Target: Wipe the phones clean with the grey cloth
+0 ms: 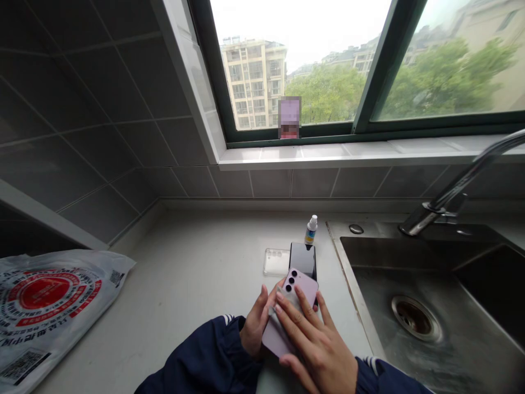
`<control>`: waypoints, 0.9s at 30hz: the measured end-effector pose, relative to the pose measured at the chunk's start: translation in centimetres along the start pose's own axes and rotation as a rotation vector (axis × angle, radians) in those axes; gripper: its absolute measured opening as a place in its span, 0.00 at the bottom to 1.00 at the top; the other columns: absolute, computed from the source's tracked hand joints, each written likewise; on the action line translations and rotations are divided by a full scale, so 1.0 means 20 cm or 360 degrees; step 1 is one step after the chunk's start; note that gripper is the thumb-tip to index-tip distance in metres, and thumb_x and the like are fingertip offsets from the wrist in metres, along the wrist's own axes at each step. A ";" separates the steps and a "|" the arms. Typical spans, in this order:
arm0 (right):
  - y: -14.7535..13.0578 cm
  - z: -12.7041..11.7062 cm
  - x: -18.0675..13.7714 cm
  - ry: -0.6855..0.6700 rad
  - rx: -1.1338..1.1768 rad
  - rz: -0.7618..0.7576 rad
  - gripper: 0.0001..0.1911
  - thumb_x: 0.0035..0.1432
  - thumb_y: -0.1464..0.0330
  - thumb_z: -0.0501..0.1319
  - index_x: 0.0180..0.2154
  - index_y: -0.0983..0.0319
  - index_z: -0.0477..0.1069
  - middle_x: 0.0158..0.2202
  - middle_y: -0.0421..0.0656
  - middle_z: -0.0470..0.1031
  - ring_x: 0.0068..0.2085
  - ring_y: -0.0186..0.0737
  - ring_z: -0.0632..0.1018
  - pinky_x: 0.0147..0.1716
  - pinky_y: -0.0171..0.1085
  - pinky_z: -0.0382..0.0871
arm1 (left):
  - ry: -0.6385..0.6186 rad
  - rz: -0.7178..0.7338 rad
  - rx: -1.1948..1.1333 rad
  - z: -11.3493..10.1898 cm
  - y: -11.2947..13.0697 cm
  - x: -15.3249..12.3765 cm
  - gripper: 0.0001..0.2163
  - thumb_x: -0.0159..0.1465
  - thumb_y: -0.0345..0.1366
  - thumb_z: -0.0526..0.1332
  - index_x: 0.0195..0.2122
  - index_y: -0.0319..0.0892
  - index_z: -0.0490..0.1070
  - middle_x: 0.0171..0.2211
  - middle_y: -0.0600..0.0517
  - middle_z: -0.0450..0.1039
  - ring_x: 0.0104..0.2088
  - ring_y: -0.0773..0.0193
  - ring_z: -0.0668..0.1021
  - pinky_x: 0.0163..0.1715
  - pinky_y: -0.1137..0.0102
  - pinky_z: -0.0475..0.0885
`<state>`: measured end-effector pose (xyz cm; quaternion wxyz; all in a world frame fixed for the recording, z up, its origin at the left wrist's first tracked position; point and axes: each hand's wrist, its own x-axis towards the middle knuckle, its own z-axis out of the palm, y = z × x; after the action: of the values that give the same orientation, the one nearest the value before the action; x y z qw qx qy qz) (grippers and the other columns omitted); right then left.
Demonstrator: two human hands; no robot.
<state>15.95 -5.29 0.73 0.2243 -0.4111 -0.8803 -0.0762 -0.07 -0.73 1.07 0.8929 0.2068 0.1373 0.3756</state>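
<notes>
A lilac phone (301,285) lies back-up over the counter, its three camera lenses facing me. My left hand (256,323) grips its left edge, fingers curled round it. My right hand (315,342) lies flat on the phone's back, fingers stretched out and pressing a small pale cloth (274,314) that I can barely make out. Just beyond the phone a second, black phone (302,258) rests on the counter. Left of that lies a clear phone case (276,261). A small dropper bottle (311,230) with a white cap stands behind them.
A steel sink (414,290) with a drain and a curved tap (459,189) fills the right side. A printed plastic bag (45,306) lies at the left on the pale counter (192,273). Dark wall tiles and a window sill stand behind.
</notes>
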 end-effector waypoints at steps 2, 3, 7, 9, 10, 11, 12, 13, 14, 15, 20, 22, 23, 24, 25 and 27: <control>0.04 -0.01 0.00 -0.0030 -0.0025 0.0059 0.34 0.64 0.59 0.55 0.66 0.65 0.51 0.67 0.47 0.52 0.68 0.58 0.48 0.66 0.56 0.32 | -0.0003 -0.0009 0.0104 -0.02 0.00 -0.01 0.32 0.65 0.54 0.50 0.65 0.39 0.54 0.63 0.42 0.60 0.64 0.54 0.61 0.64 0.63 0.48; 0.06 -0.01 -0.01 -0.0018 -0.0036 0.0095 0.34 0.64 0.60 0.55 0.66 0.65 0.50 0.67 0.47 0.51 0.68 0.58 0.48 0.65 0.56 0.33 | -0.0016 -0.0013 0.0159 -0.02 -0.01 -0.01 0.32 0.65 0.54 0.50 0.65 0.41 0.53 0.64 0.43 0.59 0.62 0.54 0.65 0.63 0.63 0.52; 0.12 0.00 -0.02 0.0072 -0.0044 0.0273 0.33 0.64 0.64 0.53 0.67 0.65 0.47 0.68 0.48 0.50 0.68 0.61 0.47 0.64 0.60 0.38 | -0.0271 -0.0260 0.0343 -0.05 -0.01 -0.01 0.35 0.64 0.59 0.44 0.68 0.52 0.36 0.53 0.39 0.71 0.36 0.52 0.81 0.38 0.57 0.72; 0.13 0.02 -0.02 0.0104 -0.0043 0.0348 0.33 0.65 0.64 0.53 0.67 0.65 0.46 0.68 0.48 0.50 0.68 0.62 0.46 0.63 0.61 0.39 | -0.0352 -0.0369 0.0411 -0.05 0.00 -0.01 0.38 0.63 0.62 0.43 0.68 0.52 0.29 0.43 0.40 0.76 0.31 0.51 0.81 0.31 0.59 0.72; 0.13 0.02 -0.02 0.0115 -0.0045 0.0378 0.33 0.65 0.64 0.52 0.67 0.65 0.46 0.68 0.48 0.50 0.68 0.62 0.46 0.63 0.61 0.40 | -0.0352 -0.0373 0.0436 -0.05 0.00 -0.01 0.39 0.62 0.62 0.43 0.68 0.51 0.28 0.41 0.40 0.77 0.32 0.50 0.81 0.30 0.59 0.72; 0.13 0.03 -0.02 0.0121 -0.0048 0.0407 0.33 0.65 0.64 0.52 0.67 0.65 0.46 0.68 0.48 0.50 0.68 0.62 0.46 0.63 0.61 0.40 | -0.0340 -0.0365 0.0450 -0.05 0.00 -0.01 0.39 0.62 0.62 0.43 0.68 0.51 0.28 0.41 0.40 0.77 0.33 0.50 0.81 0.30 0.59 0.72; 0.13 0.03 -0.02 0.0121 -0.0051 0.0431 0.33 0.65 0.64 0.52 0.67 0.65 0.46 0.68 0.48 0.50 0.68 0.62 0.46 0.63 0.62 0.40 | -0.0330 -0.0358 0.0454 -0.05 0.00 -0.01 0.39 0.63 0.62 0.43 0.68 0.51 0.27 0.42 0.39 0.77 0.33 0.49 0.81 0.30 0.59 0.73; 0.12 0.04 -0.02 0.0114 -0.0055 0.0445 0.33 0.65 0.65 0.52 0.67 0.65 0.46 0.68 0.49 0.49 0.68 0.62 0.46 0.63 0.62 0.40 | -0.0325 -0.0359 0.0451 -0.05 0.00 -0.01 0.39 0.63 0.62 0.43 0.68 0.51 0.26 0.42 0.39 0.77 0.32 0.49 0.82 0.29 0.59 0.73; 0.12 0.04 -0.02 0.0101 -0.0058 0.0453 0.33 0.65 0.65 0.52 0.67 0.65 0.46 0.68 0.49 0.49 0.68 0.62 0.46 0.63 0.62 0.41 | -0.0321 -0.0364 0.0439 -0.05 0.00 -0.01 0.38 0.63 0.62 0.42 0.67 0.52 0.26 0.43 0.39 0.76 0.32 0.49 0.82 0.29 0.59 0.73; 0.12 0.04 -0.02 0.0087 -0.0061 0.0456 0.33 0.65 0.65 0.52 0.67 0.66 0.46 0.68 0.49 0.49 0.68 0.62 0.46 0.62 0.62 0.41 | -0.0305 -0.0361 0.0425 -0.04 0.00 -0.01 0.37 0.63 0.61 0.41 0.68 0.52 0.26 0.44 0.39 0.76 0.32 0.50 0.82 0.30 0.58 0.73; 0.08 0.03 -0.02 -0.0014 -0.0038 0.0291 0.33 0.65 0.64 0.53 0.67 0.67 0.47 0.68 0.50 0.48 0.68 0.61 0.46 0.63 0.62 0.37 | 0.0009 -0.0080 0.0391 -0.02 -0.01 -0.01 0.31 0.66 0.54 0.48 0.66 0.44 0.51 0.64 0.43 0.58 0.59 0.51 0.69 0.61 0.57 0.59; 0.04 0.01 -0.02 -0.0051 0.0029 0.0155 0.33 0.64 0.63 0.54 0.66 0.66 0.49 0.68 0.49 0.50 0.68 0.59 0.48 0.64 0.61 0.34 | 0.0092 -0.0017 0.0334 -0.03 -0.01 0.00 0.30 0.64 0.53 0.53 0.63 0.40 0.59 0.65 0.45 0.57 0.66 0.54 0.58 0.66 0.64 0.46; 0.02 0.01 -0.02 -0.0068 0.0073 0.0090 0.33 0.64 0.63 0.54 0.66 0.66 0.50 0.67 0.49 0.51 0.68 0.58 0.48 0.64 0.60 0.32 | 0.0111 -0.0014 0.0299 -0.03 -0.02 0.00 0.30 0.64 0.53 0.55 0.62 0.39 0.61 0.64 0.44 0.60 0.66 0.54 0.57 0.66 0.64 0.44; 0.00 0.00 -0.01 -0.0085 0.0115 0.0037 0.33 0.64 0.62 0.54 0.66 0.66 0.50 0.67 0.48 0.51 0.68 0.57 0.49 0.64 0.59 0.30 | 0.0126 -0.0013 0.0268 -0.04 -0.02 0.01 0.30 0.63 0.54 0.55 0.61 0.39 0.63 0.62 0.43 0.63 0.66 0.53 0.58 0.66 0.63 0.44; -0.02 0.00 -0.01 -0.0099 0.0149 -0.0003 0.33 0.64 0.61 0.55 0.66 0.66 0.51 0.67 0.47 0.51 0.68 0.56 0.50 0.65 0.59 0.28 | 0.0132 -0.0004 0.0247 -0.04 -0.03 0.01 0.30 0.63 0.54 0.55 0.60 0.38 0.64 0.60 0.43 0.65 0.65 0.52 0.60 0.66 0.62 0.45; -0.04 0.00 -0.01 -0.0113 0.0181 -0.0031 0.34 0.64 0.60 0.55 0.66 0.66 0.51 0.68 0.47 0.51 0.68 0.55 0.50 0.65 0.58 0.27 | 0.0114 0.0032 0.0223 -0.05 -0.03 0.02 0.28 0.64 0.54 0.53 0.59 0.39 0.65 0.58 0.44 0.68 0.63 0.52 0.64 0.66 0.61 0.47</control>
<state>15.46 -5.93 0.77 0.2152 -0.3916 -0.8945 -0.0135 0.16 -0.63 -0.09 0.8669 0.2567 0.1930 0.3813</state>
